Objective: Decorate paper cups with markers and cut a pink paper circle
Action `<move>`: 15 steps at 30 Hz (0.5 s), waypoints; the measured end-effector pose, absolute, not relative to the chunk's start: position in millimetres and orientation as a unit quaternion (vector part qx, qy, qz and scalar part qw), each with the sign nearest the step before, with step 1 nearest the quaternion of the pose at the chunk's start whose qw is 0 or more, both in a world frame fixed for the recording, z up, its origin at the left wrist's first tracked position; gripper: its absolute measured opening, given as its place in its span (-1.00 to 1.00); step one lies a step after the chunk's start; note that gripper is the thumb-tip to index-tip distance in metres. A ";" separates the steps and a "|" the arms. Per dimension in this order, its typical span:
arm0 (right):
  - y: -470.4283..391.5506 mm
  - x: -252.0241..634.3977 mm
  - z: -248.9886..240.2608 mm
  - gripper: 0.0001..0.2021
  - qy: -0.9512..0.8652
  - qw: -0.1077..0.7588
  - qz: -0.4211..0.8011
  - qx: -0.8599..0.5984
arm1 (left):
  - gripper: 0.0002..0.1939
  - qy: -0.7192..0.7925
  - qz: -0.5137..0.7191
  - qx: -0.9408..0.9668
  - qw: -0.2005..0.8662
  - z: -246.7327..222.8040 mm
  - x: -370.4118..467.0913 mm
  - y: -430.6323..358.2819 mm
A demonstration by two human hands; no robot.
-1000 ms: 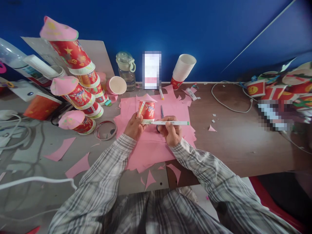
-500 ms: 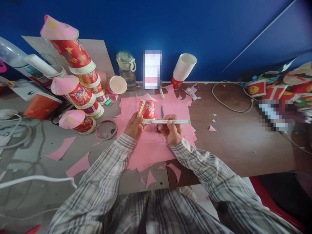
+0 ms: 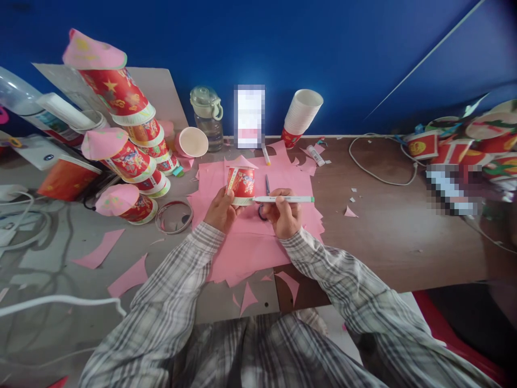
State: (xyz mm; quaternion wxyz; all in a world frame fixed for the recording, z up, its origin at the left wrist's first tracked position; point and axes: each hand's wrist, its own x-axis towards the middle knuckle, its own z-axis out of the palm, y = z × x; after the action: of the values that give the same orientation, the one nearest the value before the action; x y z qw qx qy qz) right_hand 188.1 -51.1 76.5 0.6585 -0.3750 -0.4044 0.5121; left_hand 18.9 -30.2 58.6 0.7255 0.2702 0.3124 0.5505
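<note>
My left hand is closed round the lower side of a red printed paper cup, which stands upside down with a pink paper cone on top. A white marker with a green end lies level in the grip of my right hand. Its tip points left and meets or nearly meets the cup's pale rim; I cannot tell which. Beneath both hands spreads a pile of pink paper. Scissors lie on it, partly hidden behind my right hand.
Stacked red cups with pink cones stand at left, beside a tape roll. A water bottle, a phone and nested paper cups line the blue wall. A glue stick lies near them. Cup crafts fill the right.
The whole view has shifted slightly. Both hands keep their grips, and the marker's tip stays at the cup's rim.
</note>
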 end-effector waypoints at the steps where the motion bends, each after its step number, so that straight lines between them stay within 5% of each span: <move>1: -50.2 188.4 76.3 -0.47 -0.400 0.662 0.513 -0.374 | -0.45 0.309 0.551 0.269 0.727 59.1 18.7 -30.3; 15: -51.0 189.0 74.7 -0.49 -0.408 0.660 0.506 -0.377 | -0.47 0.299 0.549 0.255 0.738 47.1 14.7 -24.7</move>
State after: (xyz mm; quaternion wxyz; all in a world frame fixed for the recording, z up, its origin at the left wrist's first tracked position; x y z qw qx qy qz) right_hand 189.0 -51.0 74.7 0.6599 -0.3772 -0.4081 0.5057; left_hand 14.7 -24.7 47.1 0.7375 0.2546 0.2993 0.5492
